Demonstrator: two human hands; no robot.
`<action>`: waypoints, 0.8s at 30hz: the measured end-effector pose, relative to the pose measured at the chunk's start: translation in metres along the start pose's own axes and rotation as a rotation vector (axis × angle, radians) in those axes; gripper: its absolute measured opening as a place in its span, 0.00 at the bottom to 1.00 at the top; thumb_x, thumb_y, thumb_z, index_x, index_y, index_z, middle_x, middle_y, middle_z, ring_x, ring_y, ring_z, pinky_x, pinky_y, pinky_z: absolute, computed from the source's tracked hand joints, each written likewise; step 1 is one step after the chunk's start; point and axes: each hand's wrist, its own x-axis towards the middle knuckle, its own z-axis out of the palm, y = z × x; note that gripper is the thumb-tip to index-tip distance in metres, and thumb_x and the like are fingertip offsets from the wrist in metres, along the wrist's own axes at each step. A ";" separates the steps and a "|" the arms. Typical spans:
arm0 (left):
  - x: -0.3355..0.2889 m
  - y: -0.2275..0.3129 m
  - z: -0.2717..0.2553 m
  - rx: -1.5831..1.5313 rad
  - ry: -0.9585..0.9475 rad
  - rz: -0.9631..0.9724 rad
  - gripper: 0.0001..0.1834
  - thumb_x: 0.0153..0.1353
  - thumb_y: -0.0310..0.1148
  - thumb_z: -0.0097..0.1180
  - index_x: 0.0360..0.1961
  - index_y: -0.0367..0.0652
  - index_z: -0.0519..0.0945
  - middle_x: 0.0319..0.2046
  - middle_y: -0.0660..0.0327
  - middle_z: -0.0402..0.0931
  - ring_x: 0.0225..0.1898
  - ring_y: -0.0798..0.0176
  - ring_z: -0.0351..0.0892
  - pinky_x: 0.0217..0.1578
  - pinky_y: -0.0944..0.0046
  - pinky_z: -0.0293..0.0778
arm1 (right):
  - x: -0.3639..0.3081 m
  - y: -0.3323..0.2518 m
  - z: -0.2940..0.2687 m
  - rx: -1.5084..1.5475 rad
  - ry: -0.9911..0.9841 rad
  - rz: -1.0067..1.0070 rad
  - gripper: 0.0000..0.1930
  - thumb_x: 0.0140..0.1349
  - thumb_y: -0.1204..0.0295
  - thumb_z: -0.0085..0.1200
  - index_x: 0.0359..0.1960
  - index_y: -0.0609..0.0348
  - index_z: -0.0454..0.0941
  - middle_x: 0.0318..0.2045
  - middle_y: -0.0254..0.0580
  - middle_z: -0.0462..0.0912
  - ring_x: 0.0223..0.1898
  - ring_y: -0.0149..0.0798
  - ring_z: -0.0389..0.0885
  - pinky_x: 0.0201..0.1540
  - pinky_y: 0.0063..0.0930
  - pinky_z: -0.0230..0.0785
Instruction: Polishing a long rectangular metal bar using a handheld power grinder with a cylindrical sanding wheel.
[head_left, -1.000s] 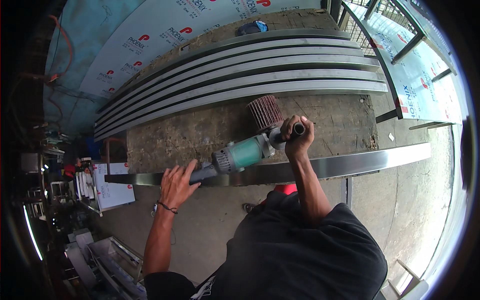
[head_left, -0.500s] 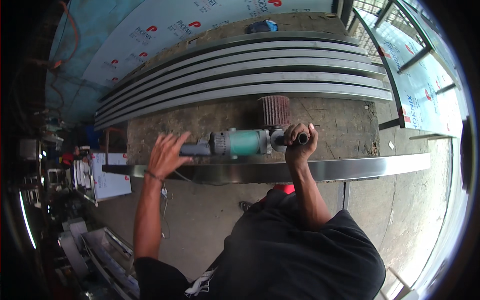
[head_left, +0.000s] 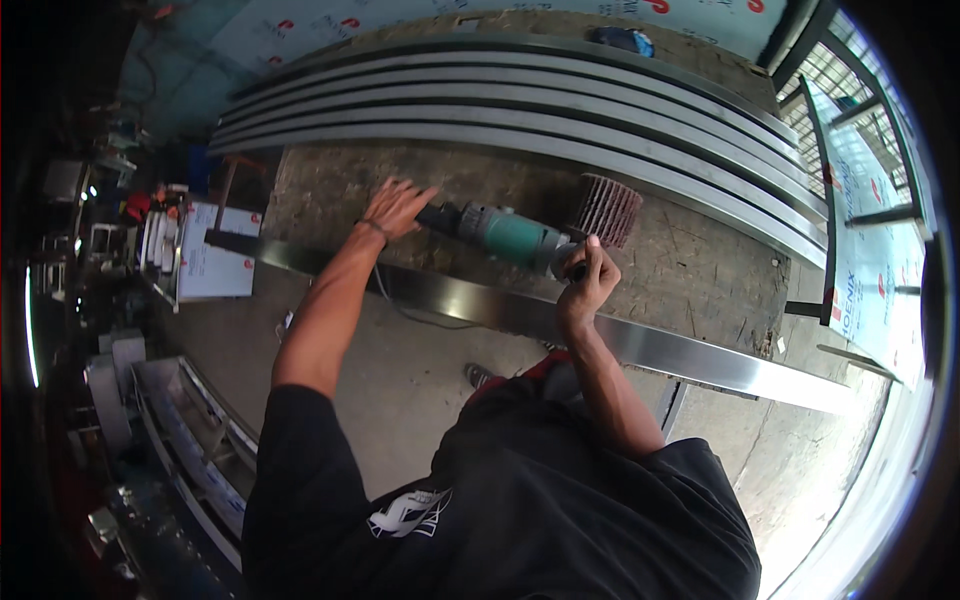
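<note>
A green and grey power sander (head_left: 510, 236) lies over the wooden bench top, its ribbed brown flap drum (head_left: 606, 210) pointing toward the far side. My right hand (head_left: 592, 282) is wrapped around the black side handle by the drum end. At the other end, my left hand (head_left: 397, 208) is open, fingers stretched out beside the dark rear grip; whether the palm touches it is hidden. A long, shiny metal bar (head_left: 470, 300) runs along the bench's near edge, beneath my forearms.
Several long brushed-metal bars (head_left: 480, 118) lie side by side across the far part of the bench (head_left: 700, 290). A dark and blue bundle (head_left: 624, 41) sits behind them. On the right stands a film-covered metal frame (head_left: 870, 240). A cord (head_left: 400, 308) hangs at the near edge.
The whole view has turned, so the bench and bars now slope down to the right. My right hand keeps hold of the side handle, and my left hand stays near the rear grip.
</note>
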 end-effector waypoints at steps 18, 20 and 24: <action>-0.187 -0.003 0.079 -1.400 0.633 -0.634 0.14 0.65 0.33 0.60 0.47 0.37 0.76 0.32 0.63 0.79 0.35 0.73 0.78 0.39 0.69 0.75 | 0.003 0.021 0.015 -0.336 -0.124 -0.014 0.23 0.72 0.57 0.42 0.25 0.61 0.74 0.21 0.34 0.73 0.25 0.27 0.70 0.30 0.22 0.59; -0.215 0.009 0.135 -1.514 0.408 -0.654 0.10 0.65 0.32 0.59 0.43 0.37 0.76 0.32 0.65 0.78 0.32 0.74 0.77 0.38 0.69 0.74 | 0.002 0.010 0.013 -0.467 -0.099 -0.134 0.21 0.73 0.56 0.41 0.31 0.62 0.75 0.27 0.37 0.74 0.31 0.29 0.72 0.37 0.25 0.61; -0.235 0.045 0.224 -1.811 0.037 -0.465 0.12 0.65 0.30 0.58 0.48 0.38 0.76 0.38 0.63 0.77 0.38 0.71 0.78 0.39 0.69 0.73 | -0.033 -0.012 0.003 -0.732 0.258 -0.256 0.20 0.71 0.57 0.48 0.52 0.62 0.71 0.48 0.45 0.74 0.52 0.39 0.70 0.59 0.34 0.58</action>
